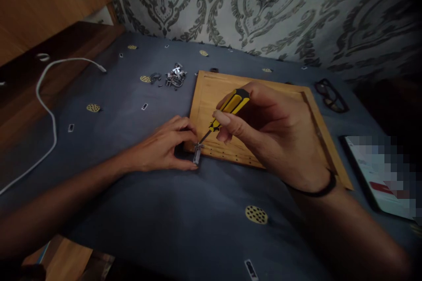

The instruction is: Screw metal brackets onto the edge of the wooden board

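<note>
My right hand (283,136) grips a small screwdriver (230,107) with a yellow and black handle. Its shaft slants down to the left, with the tip at a small silver metal fitting (197,156). That fitting sits at the near left corner of a wooden board (211,96) and sticks out past the near edge. My left hand (163,144) steadies the fitting between thumb and fingers, with fingertips by the board's corner. Several small dark holes run along the board's near edge. Whether a screw lies under the tip is too small to tell.
A pile of small metal parts (176,75) lies beyond the board's left side. Eyeglasses (331,95) and a phone or tablet (379,180), partly pixelated, lie at the right. A white cable (54,118) curves along the left. The patterned wall (214,4) rises behind.
</note>
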### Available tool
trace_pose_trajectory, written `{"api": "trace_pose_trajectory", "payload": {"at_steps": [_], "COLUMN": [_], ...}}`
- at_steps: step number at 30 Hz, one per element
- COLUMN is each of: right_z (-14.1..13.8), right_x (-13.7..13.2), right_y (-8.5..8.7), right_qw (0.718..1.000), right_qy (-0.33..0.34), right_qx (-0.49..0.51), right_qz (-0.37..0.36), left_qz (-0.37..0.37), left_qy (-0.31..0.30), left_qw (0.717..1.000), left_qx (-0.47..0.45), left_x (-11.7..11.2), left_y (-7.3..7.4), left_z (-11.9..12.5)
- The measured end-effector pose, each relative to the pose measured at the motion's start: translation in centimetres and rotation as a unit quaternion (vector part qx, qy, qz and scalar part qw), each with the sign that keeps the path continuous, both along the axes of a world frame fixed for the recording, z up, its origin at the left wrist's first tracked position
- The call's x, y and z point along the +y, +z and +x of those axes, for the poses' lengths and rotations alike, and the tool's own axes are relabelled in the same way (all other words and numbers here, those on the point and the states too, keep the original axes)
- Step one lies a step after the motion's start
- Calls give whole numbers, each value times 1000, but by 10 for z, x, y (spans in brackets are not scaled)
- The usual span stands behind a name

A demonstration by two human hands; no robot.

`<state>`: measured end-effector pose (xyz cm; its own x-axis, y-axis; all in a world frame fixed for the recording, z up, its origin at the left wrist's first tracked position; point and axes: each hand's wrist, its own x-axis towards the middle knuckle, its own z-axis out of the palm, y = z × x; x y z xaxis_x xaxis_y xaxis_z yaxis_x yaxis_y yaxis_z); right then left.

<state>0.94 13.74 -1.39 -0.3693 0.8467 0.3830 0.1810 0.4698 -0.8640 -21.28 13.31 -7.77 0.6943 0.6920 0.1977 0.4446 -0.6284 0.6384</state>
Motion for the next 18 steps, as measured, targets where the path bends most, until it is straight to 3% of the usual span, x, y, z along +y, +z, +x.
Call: {"api": "trace_pose_trajectory", "payload": {"at_steps": [18], "right_z": [5], "right_x": [4], "right_y": [-3], "right_qw": [1000], "right_qy": [-12], "right_qx": [-9], "right_qz": [6], "left_qz": [-1], "left_qy": [-8], "left_qw": [1000], "left_qx": [-10], "left_x": [-1], "left_y": [0], "left_z": [0]}}
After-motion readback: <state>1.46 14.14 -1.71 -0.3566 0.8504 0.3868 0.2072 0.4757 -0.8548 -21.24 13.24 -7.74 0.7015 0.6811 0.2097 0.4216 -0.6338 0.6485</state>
